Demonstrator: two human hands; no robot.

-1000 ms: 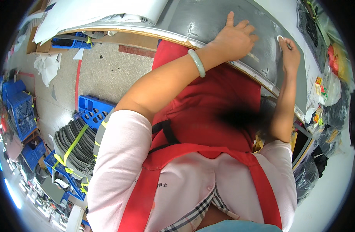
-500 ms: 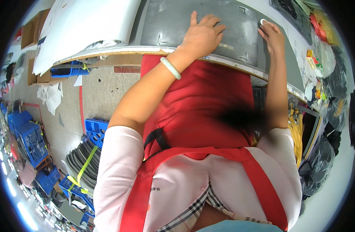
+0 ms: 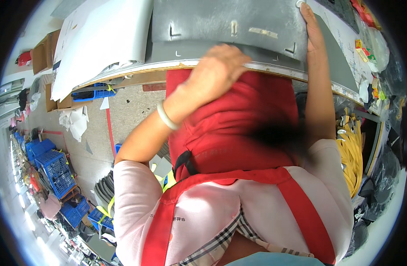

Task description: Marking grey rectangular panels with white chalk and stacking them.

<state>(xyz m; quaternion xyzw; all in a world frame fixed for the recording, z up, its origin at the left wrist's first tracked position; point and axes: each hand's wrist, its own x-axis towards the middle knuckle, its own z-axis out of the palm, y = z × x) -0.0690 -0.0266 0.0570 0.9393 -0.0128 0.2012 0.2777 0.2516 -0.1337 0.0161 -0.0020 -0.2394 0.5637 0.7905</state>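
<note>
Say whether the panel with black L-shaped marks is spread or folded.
Spread, as far as seen: the panel shows one broad, unfolded surface beside the right hand; far edge unseen.

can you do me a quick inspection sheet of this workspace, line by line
surface: table, front edge worn
job's things: grey plate with dark corner marks, over a grey sheet; white disc at the plate's right side; white roll to the left
clutter: crumpled paper on the floor; cartons; plastic bags at right
hands: left hand blurred near the table's front edge, grip unclear; right hand at the plate's right edge, disc at its fingertip, grip unclear
cables: nothing seen
surroundings: blue crates at left, yellow bundle below the table at right
</note>
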